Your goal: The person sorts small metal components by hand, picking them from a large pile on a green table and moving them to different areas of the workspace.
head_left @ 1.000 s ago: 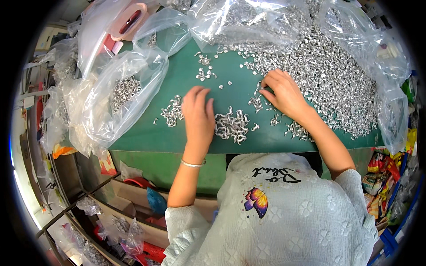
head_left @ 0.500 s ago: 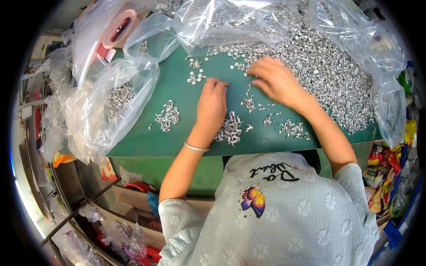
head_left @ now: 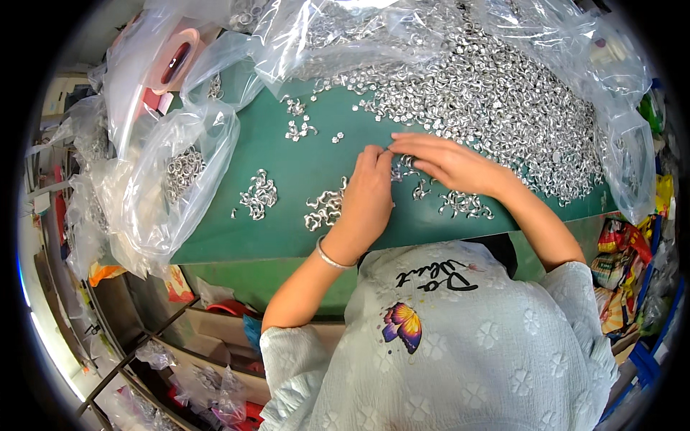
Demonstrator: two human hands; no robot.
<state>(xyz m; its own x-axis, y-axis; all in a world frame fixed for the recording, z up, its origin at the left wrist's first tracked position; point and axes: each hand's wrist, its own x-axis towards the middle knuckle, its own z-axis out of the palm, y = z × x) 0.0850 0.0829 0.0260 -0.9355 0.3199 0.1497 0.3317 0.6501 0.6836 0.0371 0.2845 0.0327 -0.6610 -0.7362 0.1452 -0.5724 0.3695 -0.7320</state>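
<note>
green table [head_left: 287,165], silver metal pieces in loose lots across it. left side: clear plastic bag [head_left: 154,219], mouth gaping toward the table, silver ring-like pieces [head_left: 185,172] inside. far left: pink oval tray [head_left: 159,77] with a dark red object [head_left: 175,63] lying in it. far side: large clear bag [head_left: 280,54] draped over part of the main heap [head_left: 532,129], which spreads to the right. below the table, left: drawer compartments [head_left: 215,330] with bagged parts.

left hand [head_left: 368,197] near the middle, fingers bent, tips next to those of the right; cannot tell whether they grip anything. right hand [head_left: 463,167] comes in from the right, fingers stretched out loosely, thumb set apart, a few curved pieces [head_left: 406,164] beneath.

small curved-piece pile [head_left: 323,208] just left of the left hand; another pile [head_left: 259,195] farther left; a third [head_left: 466,205] on the near side of the right hand. near edge runs just beyond the torso. widest bare green: between the left bag and the hands. right end: heap and plastic crowd the border.
</note>
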